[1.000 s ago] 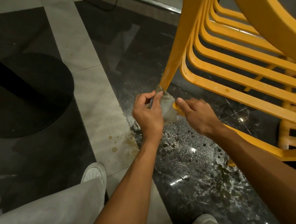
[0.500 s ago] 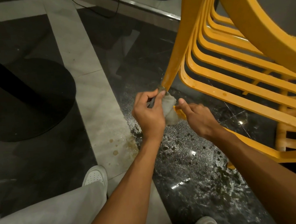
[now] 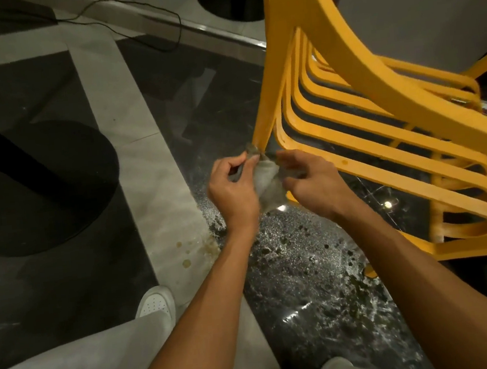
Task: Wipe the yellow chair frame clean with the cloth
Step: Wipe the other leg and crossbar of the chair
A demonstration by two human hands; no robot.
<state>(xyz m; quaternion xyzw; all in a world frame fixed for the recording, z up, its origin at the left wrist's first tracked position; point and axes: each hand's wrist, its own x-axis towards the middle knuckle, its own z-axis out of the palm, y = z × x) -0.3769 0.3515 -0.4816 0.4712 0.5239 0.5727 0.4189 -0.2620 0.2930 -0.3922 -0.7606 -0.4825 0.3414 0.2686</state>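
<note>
Two bare forearms reach up from 6 o'clock, past a grey trouser leg [image 3: 75,367] and a white shoe [image 3: 155,303] at 7 o'clock. At 5 o'clock the dark floor [image 3: 305,271] is speckled with wet spots. At centre, the left hand [image 3: 232,190] pinches the top of the cloth [image 3: 267,178] with curled fingers against the foot of one leg of the yellow chair [image 3: 382,145]. The right hand [image 3: 314,183], fingers also curled, grips the cloth's other side. The chair's slats fill 1 to 4 o'clock. A black table base [image 3: 41,187] sits at 9 o'clock, and a cable [image 3: 129,25] lies at 11.
</note>
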